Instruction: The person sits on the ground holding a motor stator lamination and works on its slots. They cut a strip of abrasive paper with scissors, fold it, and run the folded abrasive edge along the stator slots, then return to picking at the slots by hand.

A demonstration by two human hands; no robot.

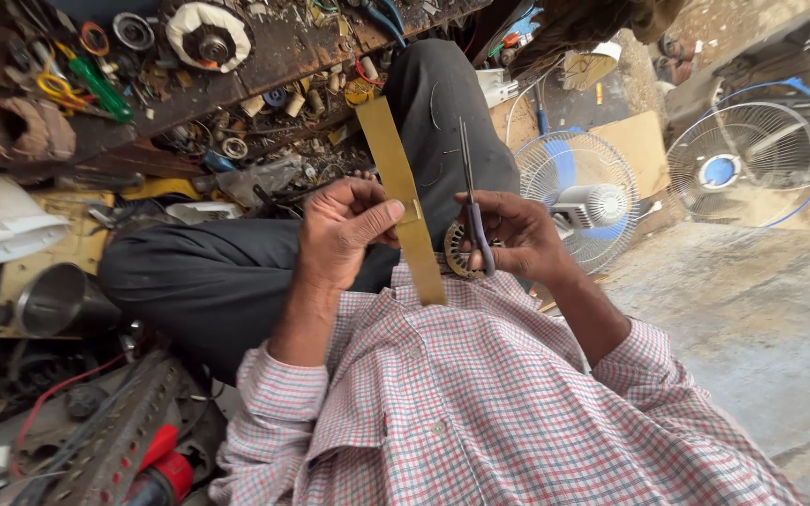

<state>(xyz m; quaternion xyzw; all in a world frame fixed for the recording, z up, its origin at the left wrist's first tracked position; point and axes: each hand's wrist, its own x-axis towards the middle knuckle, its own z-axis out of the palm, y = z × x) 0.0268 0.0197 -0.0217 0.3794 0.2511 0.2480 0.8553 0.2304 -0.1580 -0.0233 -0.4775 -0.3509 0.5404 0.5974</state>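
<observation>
Head view looks down your checked shirt front to the long yellow strip (403, 187), which is the landmark here: it runs from near your chest up and slightly left, its upper end standing free in front of your dark-trousered knee. Your left hand (344, 234) is closed on the strip about two thirds of the way down, thumb pressed flat across its face and fingers curled behind it. Just right of the strip, your right hand (517, 234) is wrapped around the purple handles of a pair of scissors (471, 201), whose blades point up, roughly parallel to the strip's right edge and close beside it without touching it; I cannot tell whether the blades are parted. Under that hand, right of the strip's lower end, a round toothed metal core (459, 253) rests on your lap, partly hidden by your fingers. Left of and above the strip, the cluttered work surface (264, 56) is crowded right up to its front edge with small parts, wire and a white-wrapped winding (206, 36), so there is little room that way. Right of the strip the floor is open, with two blue fans (581, 192) well apart from your hands. Lower left of the strip, a metal cup (53, 300) and a red-handled tool (166, 468) lie among scrap.
</observation>
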